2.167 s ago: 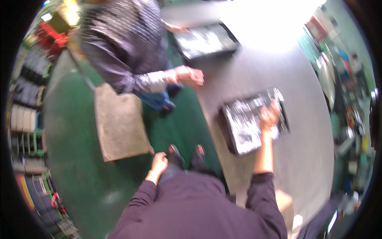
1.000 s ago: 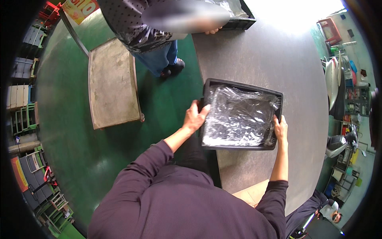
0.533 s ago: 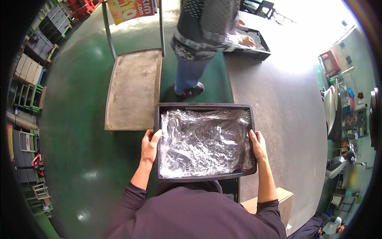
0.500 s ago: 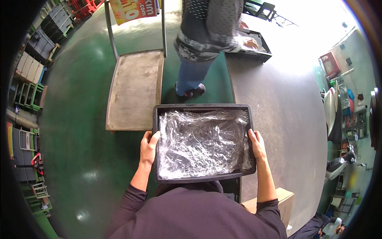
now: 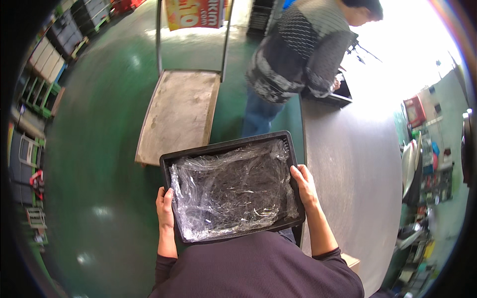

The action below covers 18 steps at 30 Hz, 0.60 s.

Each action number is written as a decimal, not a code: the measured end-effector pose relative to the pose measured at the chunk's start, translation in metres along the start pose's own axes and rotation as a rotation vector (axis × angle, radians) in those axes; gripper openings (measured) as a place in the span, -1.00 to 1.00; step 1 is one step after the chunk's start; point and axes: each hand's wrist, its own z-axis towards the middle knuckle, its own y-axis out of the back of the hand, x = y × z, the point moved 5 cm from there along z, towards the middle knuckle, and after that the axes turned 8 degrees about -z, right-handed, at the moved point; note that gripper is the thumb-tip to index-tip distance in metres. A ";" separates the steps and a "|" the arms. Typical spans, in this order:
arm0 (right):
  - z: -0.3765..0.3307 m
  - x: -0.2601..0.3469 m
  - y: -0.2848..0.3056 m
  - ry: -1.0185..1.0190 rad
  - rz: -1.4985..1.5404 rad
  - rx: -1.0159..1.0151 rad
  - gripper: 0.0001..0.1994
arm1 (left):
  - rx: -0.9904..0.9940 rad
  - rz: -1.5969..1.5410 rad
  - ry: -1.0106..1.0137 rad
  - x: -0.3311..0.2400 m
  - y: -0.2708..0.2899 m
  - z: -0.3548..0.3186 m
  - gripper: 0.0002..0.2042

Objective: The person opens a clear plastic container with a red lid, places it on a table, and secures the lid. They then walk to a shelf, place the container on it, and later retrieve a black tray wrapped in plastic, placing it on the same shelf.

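Observation:
I hold a black plastic tray point(image 5: 224, 147) level in front of my body, lined with crumpled clear plastic film point(image 5: 232, 191). My left hand point(image 5: 164, 207) grips the tray's left rim, thumb over the edge. My right hand point(image 5: 304, 185) grips the right rim, fingers curled over it. The tray is off any surface, carried above the green floor.
A flat platform cart point(image 5: 179, 114) with a metal handle stands ahead on the green floor point(image 5: 94, 164). Another person point(image 5: 293, 64) in a patterned sweater stands ahead right, holding a dark tray point(image 5: 332, 97). Grey floor point(image 5: 353, 164) lies right; crates and racks point(image 5: 37, 89) line the left.
I lifted the tray from the grey floor at my right and turned left with it toward the cart. The other person now stands farther right, upright.

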 end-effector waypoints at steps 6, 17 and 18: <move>0.044 0.054 -0.075 0.124 -0.220 0.284 -0.62 | -0.356 -0.125 0.012 -0.002 0.045 -0.034 -0.67; 0.048 0.076 -0.299 0.256 -0.553 0.783 -0.29 | -0.905 -0.236 0.055 0.023 0.188 -0.129 -0.64; 0.034 0.082 -0.335 0.254 -0.605 0.720 -0.34 | -0.982 -0.409 -0.009 0.021 0.207 -0.138 -0.64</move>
